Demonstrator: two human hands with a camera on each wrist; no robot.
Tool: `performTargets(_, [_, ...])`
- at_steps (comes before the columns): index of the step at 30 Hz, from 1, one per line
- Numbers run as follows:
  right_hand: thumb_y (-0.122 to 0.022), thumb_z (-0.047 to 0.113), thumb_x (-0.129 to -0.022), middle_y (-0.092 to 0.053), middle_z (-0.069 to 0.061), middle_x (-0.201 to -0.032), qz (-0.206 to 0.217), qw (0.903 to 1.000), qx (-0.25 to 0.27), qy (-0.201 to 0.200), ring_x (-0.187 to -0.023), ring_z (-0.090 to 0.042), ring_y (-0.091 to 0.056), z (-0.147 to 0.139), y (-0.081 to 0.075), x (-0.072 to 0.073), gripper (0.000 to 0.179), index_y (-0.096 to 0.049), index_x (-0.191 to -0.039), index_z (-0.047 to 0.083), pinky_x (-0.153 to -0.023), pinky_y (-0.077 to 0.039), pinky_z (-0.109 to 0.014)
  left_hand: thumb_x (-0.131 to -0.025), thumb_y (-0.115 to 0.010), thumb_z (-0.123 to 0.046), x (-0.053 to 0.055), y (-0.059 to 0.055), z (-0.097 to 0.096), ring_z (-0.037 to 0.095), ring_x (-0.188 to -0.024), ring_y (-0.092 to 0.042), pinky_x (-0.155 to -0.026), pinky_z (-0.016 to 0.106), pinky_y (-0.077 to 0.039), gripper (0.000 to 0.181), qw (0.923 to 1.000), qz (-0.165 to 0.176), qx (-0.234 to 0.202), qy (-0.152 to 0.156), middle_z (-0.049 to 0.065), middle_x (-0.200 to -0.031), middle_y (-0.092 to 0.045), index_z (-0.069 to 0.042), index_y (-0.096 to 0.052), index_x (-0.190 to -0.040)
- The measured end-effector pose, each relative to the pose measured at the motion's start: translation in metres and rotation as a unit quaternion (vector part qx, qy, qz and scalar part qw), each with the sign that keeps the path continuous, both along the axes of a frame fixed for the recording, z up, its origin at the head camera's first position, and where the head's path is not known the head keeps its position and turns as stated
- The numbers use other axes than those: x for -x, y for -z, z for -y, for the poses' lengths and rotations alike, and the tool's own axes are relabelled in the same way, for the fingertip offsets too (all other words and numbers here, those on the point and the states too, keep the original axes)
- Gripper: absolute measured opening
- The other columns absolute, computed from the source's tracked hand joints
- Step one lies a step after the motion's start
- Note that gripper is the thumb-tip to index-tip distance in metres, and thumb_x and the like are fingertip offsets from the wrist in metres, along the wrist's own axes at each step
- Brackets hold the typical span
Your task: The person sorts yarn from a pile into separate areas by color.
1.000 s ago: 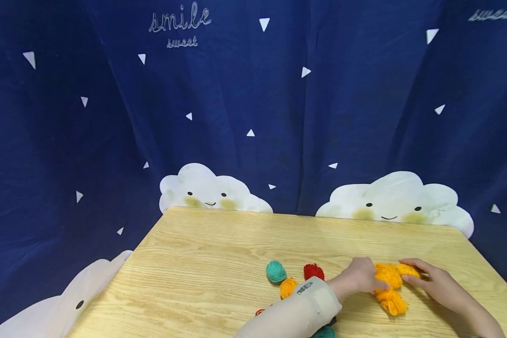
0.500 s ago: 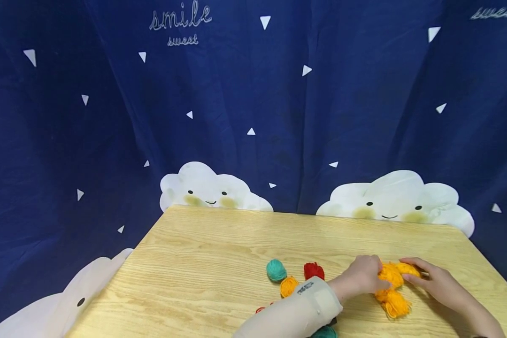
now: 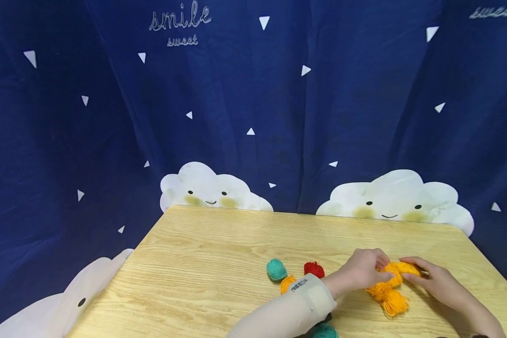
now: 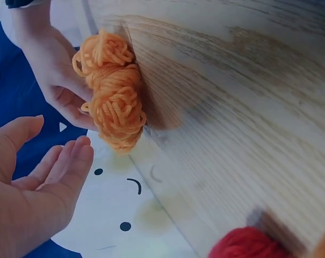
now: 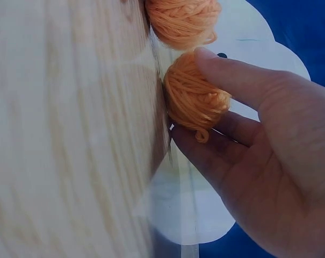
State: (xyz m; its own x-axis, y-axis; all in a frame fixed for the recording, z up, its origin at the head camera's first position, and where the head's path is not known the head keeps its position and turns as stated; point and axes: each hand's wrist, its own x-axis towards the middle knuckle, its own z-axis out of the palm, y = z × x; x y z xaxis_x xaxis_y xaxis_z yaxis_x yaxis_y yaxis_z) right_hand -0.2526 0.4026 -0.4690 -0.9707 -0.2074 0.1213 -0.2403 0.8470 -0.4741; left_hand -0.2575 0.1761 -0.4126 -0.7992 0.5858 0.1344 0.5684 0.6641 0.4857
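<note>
Several orange yarn balls [image 3: 393,303] lie bunched together on the right of the wooden table. My right hand [image 3: 439,284] holds the rightmost orange yarn ball [image 5: 192,94] between thumb and fingers, with another orange ball beside it in the right wrist view. To the left of the bunch is my left hand [image 3: 365,268], its thumb and fingers spread apart. In the left wrist view the left hand [image 4: 44,183] shows nothing between thumb and fingers, and the orange yarn cluster [image 4: 116,102] sits just beyond its fingertips.
Left of the bunch lie a teal yarn ball [image 3: 276,270], a red one [image 3: 314,269] and another orange one [image 3: 287,284]. More teal yarn [image 3: 324,331] shows at the bottom edge, partly behind the left sleeve [image 3: 285,307]. A blue curtain [image 3: 236,94] hangs behind the table [image 3: 194,272].
My left hand has loosened from the orange yarn and risen slightly up and right, fingers opening. The near orange balls have shifted a little. The right hand has stayed in place.
</note>
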Motion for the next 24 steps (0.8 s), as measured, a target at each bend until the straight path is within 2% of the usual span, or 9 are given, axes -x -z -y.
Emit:
performTargets(1, [-0.056, 0.04, -0.092, -0.056, -0.027, -0.124, -0.002, 1.0, 0.0, -0.001, -0.108, -0.045, -0.053, 0.0, 0.0, 0.0, 0.051, -0.054, -0.126, 0.002, -0.083, -0.045, -0.059, -0.086, -0.066, -0.034, 0.001, 0.0, 0.001, -0.01, -0.083, -0.058, -0.066, 0.0, -0.039, 0.026, 1.0, 0.005, -0.004, 0.006, -0.016, -0.098, -0.067, -0.021, -0.062, -0.108])
performTargets(3, [-0.056, 0.04, -0.091, -0.058, -0.024, -0.123, -0.007, 1.0, -0.004, -0.001, -0.106, -0.028, -0.058, 0.0, 0.0, 0.001, 0.05, -0.055, -0.125, 0.004, -0.081, -0.047, -0.055, -0.086, -0.066, -0.034, 0.002, 0.0, 0.003, -0.012, -0.083, -0.058, -0.066, -0.001, -0.039, 0.026, 0.9995, 0.019, -0.01, 0.021, -0.017, -0.099, -0.067, -0.021, -0.061, -0.109])
performTargets(6, [-0.056, 0.041, -0.092, -0.058, -0.023, -0.123, 0.0, 1.0, -0.007, 0.002, -0.103, -0.022, -0.058, -0.001, -0.001, 0.002, 0.049, -0.055, -0.125, 0.005, -0.081, -0.048, -0.052, -0.086, -0.066, -0.033, 0.002, -0.001, 0.006, -0.013, -0.084, -0.058, -0.067, -0.001, -0.04, 0.027, 0.9965, 0.059, -0.024, 0.054, -0.017, -0.102, -0.067, -0.022, -0.061, -0.111])
performTargets(8, [-0.054, 0.042, -0.092, -0.057, -0.023, -0.124, 0.01, 0.9999, -0.005, 0.004, -0.105, -0.022, -0.057, -0.002, -0.001, 0.002, 0.05, -0.055, -0.126, 0.004, -0.081, -0.047, -0.053, -0.087, -0.065, -0.032, 0.001, -0.004, 0.009, -0.014, -0.086, -0.058, -0.068, -0.001, -0.04, 0.029, 0.9932, 0.079, -0.026, 0.081, -0.017, -0.106, -0.066, -0.022, -0.061, -0.114])
performTargets(10, [-0.054, 0.042, -0.093, -0.056, -0.025, -0.125, 0.017, 0.9999, -0.001, 0.003, -0.108, -0.038, -0.054, -0.002, -0.001, 0.002, 0.052, -0.053, -0.127, 0.002, -0.081, -0.045, -0.056, -0.088, -0.064, -0.032, 0.0, -0.007, 0.013, -0.014, -0.09, -0.058, -0.07, -0.001, -0.041, 0.03, 0.9895, 0.09, -0.027, 0.11, -0.016, -0.11, -0.066, -0.022, -0.06, -0.116])
performTargets(11, [-0.053, 0.042, -0.093, -0.055, -0.026, -0.125, 0.02, 0.9998, 0.001, 0.003, -0.109, -0.041, -0.053, -0.002, -0.001, 0.002, 0.053, -0.052, -0.127, 0.002, -0.08, -0.045, -0.057, -0.089, -0.063, -0.032, 0.0, -0.008, 0.015, -0.014, -0.092, -0.057, -0.072, -0.001, -0.041, 0.031, 0.9876, 0.092, -0.027, 0.124, -0.016, -0.112, -0.066, -0.022, -0.06, -0.118])
performTargets(15, [-0.053, 0.043, -0.092, -0.056, -0.026, -0.125, 0.017, 0.9998, 0.0, 0.005, -0.109, -0.043, -0.052, -0.003, -0.002, 0.003, 0.054, -0.052, -0.127, 0.002, -0.08, -0.045, -0.058, -0.09, -0.062, -0.029, 0.0, -0.012, 0.027, -0.013, -0.099, -0.057, -0.076, -0.002, -0.041, 0.034, 0.9791, 0.103, -0.04, 0.17, -0.014, -0.118, -0.064, -0.02, -0.059, -0.122])
performTargets(20, [-0.055, 0.042, -0.092, -0.057, -0.025, -0.123, 0.01, 0.9999, -0.001, 0.001, -0.108, -0.042, -0.054, -0.002, 0.0, 0.003, 0.052, -0.054, -0.126, 0.003, -0.081, -0.044, -0.059, -0.089, -0.063, -0.023, 0.001, -0.013, 0.052, -0.01, -0.102, -0.059, -0.08, 0.001, -0.043, 0.035, 0.9663, 0.142, -0.074, 0.201, -0.008, -0.121, -0.064, -0.016, -0.06, -0.123])
performTargets(24, [-0.056, 0.042, -0.091, -0.057, -0.025, -0.124, 0.013, 0.9999, 0.002, 0.003, -0.11, -0.044, -0.052, -0.001, 0.001, 0.004, 0.053, -0.054, -0.126, 0.003, -0.081, -0.044, -0.058, -0.089, -0.062, -0.02, 0.002, -0.013, 0.072, -0.008, -0.103, -0.059, -0.082, 0.004, -0.045, 0.034, 0.9574, 0.167, -0.103, 0.212, -0.006, -0.121, -0.064, -0.015, -0.059, -0.123])
